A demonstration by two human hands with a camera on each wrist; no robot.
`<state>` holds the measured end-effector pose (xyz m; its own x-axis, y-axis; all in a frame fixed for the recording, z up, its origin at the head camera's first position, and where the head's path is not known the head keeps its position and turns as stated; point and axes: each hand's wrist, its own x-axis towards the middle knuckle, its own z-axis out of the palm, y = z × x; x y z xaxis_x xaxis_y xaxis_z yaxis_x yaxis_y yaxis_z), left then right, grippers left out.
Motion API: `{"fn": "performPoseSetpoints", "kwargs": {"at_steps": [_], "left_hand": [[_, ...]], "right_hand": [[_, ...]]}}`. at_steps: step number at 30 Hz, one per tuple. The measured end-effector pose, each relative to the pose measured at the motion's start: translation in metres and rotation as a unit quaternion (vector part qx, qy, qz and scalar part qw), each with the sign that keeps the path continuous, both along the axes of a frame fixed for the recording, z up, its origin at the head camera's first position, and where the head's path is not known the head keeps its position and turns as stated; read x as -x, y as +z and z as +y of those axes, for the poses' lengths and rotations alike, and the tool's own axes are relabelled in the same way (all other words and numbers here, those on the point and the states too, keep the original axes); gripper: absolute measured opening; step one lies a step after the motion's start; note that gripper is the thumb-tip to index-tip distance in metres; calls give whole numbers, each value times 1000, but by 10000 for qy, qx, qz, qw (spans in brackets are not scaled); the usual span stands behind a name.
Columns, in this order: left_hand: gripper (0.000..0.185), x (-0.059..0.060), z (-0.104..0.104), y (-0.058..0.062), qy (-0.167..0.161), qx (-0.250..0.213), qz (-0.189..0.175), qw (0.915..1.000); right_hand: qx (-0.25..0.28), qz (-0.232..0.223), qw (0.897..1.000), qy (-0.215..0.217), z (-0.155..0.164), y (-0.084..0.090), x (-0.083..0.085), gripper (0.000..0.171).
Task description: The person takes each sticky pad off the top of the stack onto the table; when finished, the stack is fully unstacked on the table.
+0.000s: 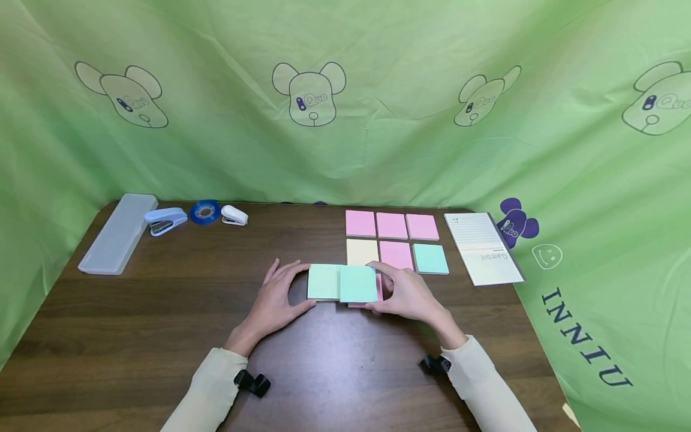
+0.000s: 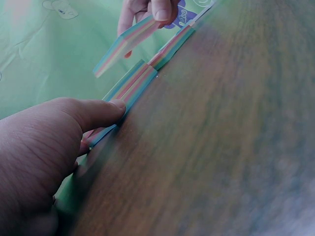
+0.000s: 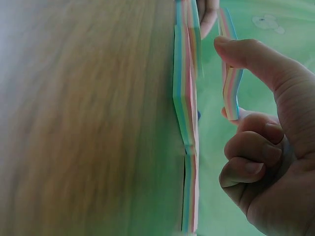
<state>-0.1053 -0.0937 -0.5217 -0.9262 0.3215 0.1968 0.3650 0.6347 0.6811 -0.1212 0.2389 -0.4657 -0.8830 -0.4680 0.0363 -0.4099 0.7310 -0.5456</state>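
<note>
In the head view my left hand point(image 1: 274, 298) holds the left side of a mint-topped stack of sticky note pads point(image 1: 323, 282), thumb at the near edge and a finger at the far edge. The left wrist view shows this stack point(image 2: 129, 87) as two layers on the table. My right hand point(image 1: 412, 295) pinches another mint-topped sticky note pad point(image 1: 358, 284) between thumb and finger. That pad point(image 3: 231, 91) is lifted off the table and tilted. From above it overlaps the stack's right edge and hides most of a pink-topped pad point(image 1: 380, 289).
Beyond lie rows of pink pads point(image 1: 391, 225), a cream pad point(image 1: 361, 251) and a mint pad point(image 1: 430, 258). A notepad point(image 1: 483, 248) lies right. At the back left are a clear case point(image 1: 117, 235), blue stapler point(image 1: 165, 219), blue tape roll point(image 1: 204, 212) and white stapler point(image 1: 234, 215).
</note>
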Motion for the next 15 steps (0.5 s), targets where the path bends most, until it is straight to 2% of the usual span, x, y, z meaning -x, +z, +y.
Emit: {"fn": "performPoseSetpoints", "kwargs": {"at_steps": [15], "left_hand": [[79,0,1,0,23,7,-30,10000]], "right_hand": [[79,-104,9994,-317,38,2,-9,81]]}}
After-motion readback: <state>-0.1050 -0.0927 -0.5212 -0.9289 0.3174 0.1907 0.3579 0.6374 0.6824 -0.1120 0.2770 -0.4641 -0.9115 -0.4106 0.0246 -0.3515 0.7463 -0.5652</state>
